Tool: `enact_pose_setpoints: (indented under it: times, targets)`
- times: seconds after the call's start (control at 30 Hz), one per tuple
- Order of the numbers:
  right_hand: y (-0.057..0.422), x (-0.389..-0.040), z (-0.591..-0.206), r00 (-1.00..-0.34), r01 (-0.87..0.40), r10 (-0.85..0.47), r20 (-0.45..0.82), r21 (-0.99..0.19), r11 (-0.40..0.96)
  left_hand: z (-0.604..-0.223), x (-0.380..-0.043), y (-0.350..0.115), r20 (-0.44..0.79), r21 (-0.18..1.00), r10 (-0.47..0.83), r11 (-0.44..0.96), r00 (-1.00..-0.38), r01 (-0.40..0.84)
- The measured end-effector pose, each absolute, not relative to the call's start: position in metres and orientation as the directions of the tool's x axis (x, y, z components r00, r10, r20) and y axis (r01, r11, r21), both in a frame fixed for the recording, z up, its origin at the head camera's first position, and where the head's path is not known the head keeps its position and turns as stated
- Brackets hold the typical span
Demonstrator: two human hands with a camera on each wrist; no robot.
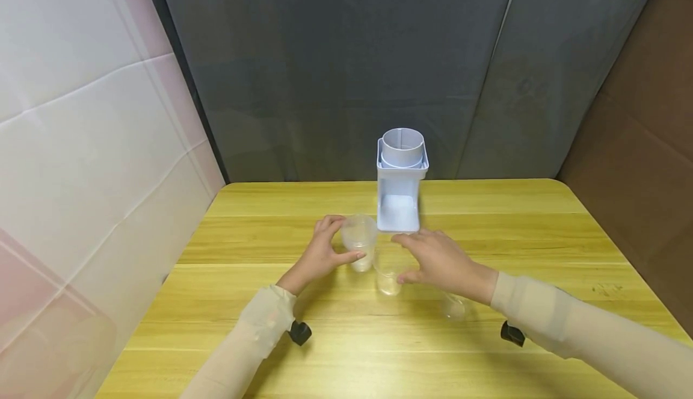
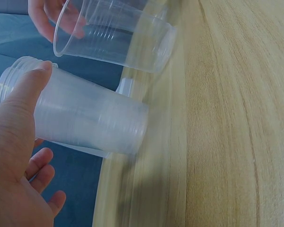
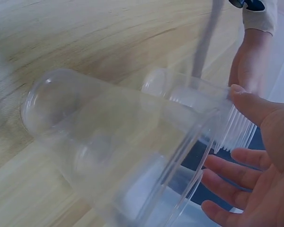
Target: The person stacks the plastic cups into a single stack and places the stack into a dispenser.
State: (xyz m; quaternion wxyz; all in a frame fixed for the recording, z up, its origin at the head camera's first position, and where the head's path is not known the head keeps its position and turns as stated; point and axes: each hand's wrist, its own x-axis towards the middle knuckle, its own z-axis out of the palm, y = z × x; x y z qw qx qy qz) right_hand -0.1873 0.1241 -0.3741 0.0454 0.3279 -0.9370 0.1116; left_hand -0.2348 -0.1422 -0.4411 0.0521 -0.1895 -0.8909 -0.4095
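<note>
My left hand grips a stack of clear plastic cups near the rims, its thumb along the near side; several nested rims show in the left wrist view. To the right, my right hand is spread with fingers apart beside the rim of a clear plastic cup, which stands on the table. Another clear cup is partly hidden beneath my right wrist. A large clear cup fills the foreground of the right wrist view, its rim close to my right fingertips.
Beyond the hands, a pale blue plastic holder with a round cylinder in its top stands near the back of the wood-grain table. Dark panels rise behind the table, a pale sheet at left, brown at right.
</note>
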Motion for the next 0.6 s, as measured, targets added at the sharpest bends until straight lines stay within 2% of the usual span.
enact_pose_setpoints:
  times: [0.6]
  targets:
    - [0.1206, -0.1884, -0.3766, -0.778, -0.628, -0.606, 0.165, -0.167, 0.76, -0.4437, -0.2363, -0.1422, 0.27, 0.706, 0.3, 0.584, -0.915, 0.401]
